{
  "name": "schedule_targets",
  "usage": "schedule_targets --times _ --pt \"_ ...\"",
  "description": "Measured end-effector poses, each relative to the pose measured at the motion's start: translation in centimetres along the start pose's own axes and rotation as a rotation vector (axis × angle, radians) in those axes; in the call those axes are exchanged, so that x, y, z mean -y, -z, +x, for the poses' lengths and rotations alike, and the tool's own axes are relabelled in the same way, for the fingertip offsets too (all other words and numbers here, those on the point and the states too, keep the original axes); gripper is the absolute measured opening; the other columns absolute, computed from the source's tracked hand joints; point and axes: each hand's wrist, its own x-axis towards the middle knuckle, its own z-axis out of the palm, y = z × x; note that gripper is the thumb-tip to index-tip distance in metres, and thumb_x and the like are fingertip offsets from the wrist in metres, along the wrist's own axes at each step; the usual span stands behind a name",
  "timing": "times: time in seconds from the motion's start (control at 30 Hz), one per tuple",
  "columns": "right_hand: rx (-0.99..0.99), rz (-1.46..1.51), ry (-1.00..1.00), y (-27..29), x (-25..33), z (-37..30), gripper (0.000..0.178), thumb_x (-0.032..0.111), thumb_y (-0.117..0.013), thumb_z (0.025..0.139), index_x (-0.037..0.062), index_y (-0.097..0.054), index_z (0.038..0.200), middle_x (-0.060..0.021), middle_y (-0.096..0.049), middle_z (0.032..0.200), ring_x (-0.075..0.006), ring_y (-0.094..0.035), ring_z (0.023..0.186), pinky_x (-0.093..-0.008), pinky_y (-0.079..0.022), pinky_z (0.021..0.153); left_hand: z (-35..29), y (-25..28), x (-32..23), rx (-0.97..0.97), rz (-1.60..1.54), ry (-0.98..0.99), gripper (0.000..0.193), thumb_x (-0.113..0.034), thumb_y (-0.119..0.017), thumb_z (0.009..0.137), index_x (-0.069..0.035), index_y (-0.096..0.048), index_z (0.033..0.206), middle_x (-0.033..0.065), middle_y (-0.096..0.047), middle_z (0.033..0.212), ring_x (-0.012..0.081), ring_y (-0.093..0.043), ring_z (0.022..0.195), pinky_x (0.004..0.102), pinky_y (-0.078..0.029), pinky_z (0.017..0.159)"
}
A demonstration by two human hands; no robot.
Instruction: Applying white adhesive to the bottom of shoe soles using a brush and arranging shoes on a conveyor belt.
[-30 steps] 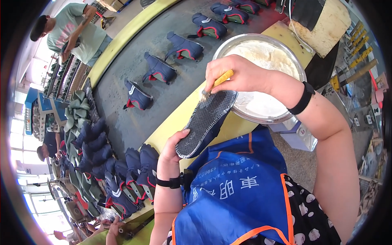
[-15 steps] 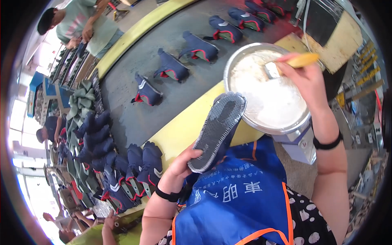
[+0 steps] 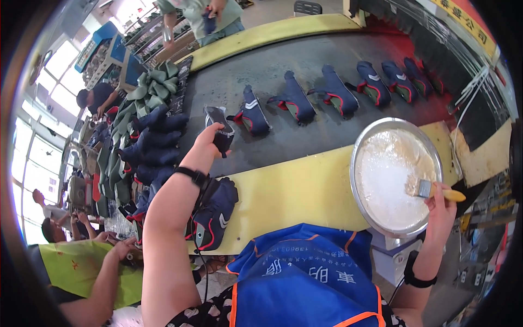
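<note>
At the left of the dark belt, my left hand [image 3: 210,140] is closed round a navy shoe upper [image 3: 224,141], holding it low over or on the belt; I cannot tell whether it touches. Fingers of my right hand [image 3: 439,211] grip the yellow handle of a flat paintbrush [image 3: 448,193]. Its bristles dip into white paste [image 3: 389,180] in a round metal bowl [image 3: 355,188]. Several navy uppers with red edging, one of them a shoe upper [image 3: 252,111] nearest my left hand, stand in a row along the belt [image 3: 231,79].
A yellow ledge [image 3: 294,182] runs along the belt's near side. Navy uppers [image 3: 217,210] lie by my left forearm, with a pile of green shoe lasts [image 3: 155,87] beyond. One person [image 3: 210,13] stands across the belt; another, in a yellow-green apron [image 3: 90,267], works at my left.
My left hand has carried the shoe upper from beside the bowl, sole side up, forward and left to the belt. The brush has lowered into the paste. The view has shifted.
</note>
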Motion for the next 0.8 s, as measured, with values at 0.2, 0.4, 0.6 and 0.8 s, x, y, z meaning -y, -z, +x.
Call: schedule_targets --times 0.2,0.4,0.6,0.8 --pt "-0.012 -0.067 0.031 1.0 0.6 -0.2 0.020 0.015 -0.063 0.101 0.0042 -0.062 0.117 -0.0012 -0.064 0.106 -0.0058 -0.059 0.085 -0.0208 -0.049 0.073 13.8 4.8 0.3 -0.373 0.773 -0.562 0.120 -0.031 -0.086 0.069 -0.014 -0.010 0.161 0.0232 -0.049 0.146 0.0378 -0.055 0.128 0.0411 -0.047 0.105" --pt "-0.111 -0.069 0.040 1.1 0.8 -0.2 0.020 0.017 -0.060 0.102 0.0035 -0.061 0.117 -0.0037 -0.063 0.111 -0.0093 -0.060 0.097 -0.0234 -0.049 0.077 11.5 7.8 -3.3 -0.098 1.115 -0.210 0.109 -0.052 -0.082 0.071 0.003 -0.033 0.151 0.0234 -0.059 0.135 0.0306 -0.062 0.120 0.0409 -0.052 0.098" --pt "-0.035 -0.046 0.065 2.1 0.5 1.6 0.033 0.019 -0.063 0.101 0.0006 -0.056 0.127 -0.0069 -0.066 0.119 -0.0102 -0.063 0.094 -0.0222 -0.050 0.079 0.8 14.2 -9.8 -1.253 0.604 -0.447 0.054 -0.022 -0.067 0.085 -0.004 -0.055 0.134 0.0199 -0.051 0.140 0.0376 -0.054 0.127 0.0436 -0.049 0.104" --pt "-0.065 -0.135 0.116 1.6 1.9 1.2 0.032 0.021 -0.063 0.101 0.0021 -0.059 0.126 -0.0056 -0.066 0.117 -0.0083 -0.060 0.091 -0.0220 -0.048 0.079 -0.2 27.3 -12.8 -1.606 0.307 -0.737 0.068 -0.017 -0.071 0.078 -0.006 -0.046 0.140 0.0196 -0.044 0.148 0.0348 -0.052 0.132 0.0437 -0.047 0.107"
